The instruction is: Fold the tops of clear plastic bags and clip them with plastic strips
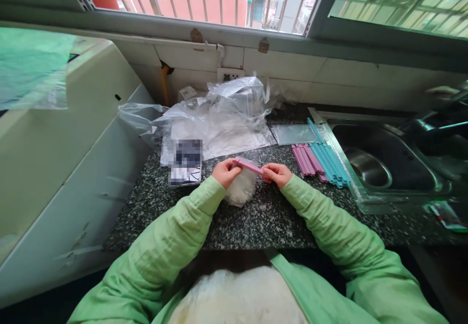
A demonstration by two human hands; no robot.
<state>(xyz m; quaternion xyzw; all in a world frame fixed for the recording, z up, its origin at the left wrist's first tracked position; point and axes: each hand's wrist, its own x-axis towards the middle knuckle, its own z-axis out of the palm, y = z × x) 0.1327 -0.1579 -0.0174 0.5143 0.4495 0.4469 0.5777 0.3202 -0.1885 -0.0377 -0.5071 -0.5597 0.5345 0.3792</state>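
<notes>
A pink bag-sealing clip [250,166] spans the gap between my two hands above the speckled counter. My left hand [225,172] pinches its left end, thumb on top. At its right end, my right hand [277,173] closes its fingertips on the clip. Below the clip hangs a small clear plastic bag [241,190] with whitish contents that I cannot make out; its top edge meets the clip. To the right lie several pink clips [307,160] beside several blue clips [329,165]. A flat clear bag [298,134] lies just behind them.
Crumpled clear plastic bags [226,119] cover the back of the counter [256,231]. A partly pixelated flat item [185,163] lies left of my hands. The metal sink [387,158] borders the right side; a pale cabinet-like appliance [73,168] stands left. A socket [231,75] is on the wall.
</notes>
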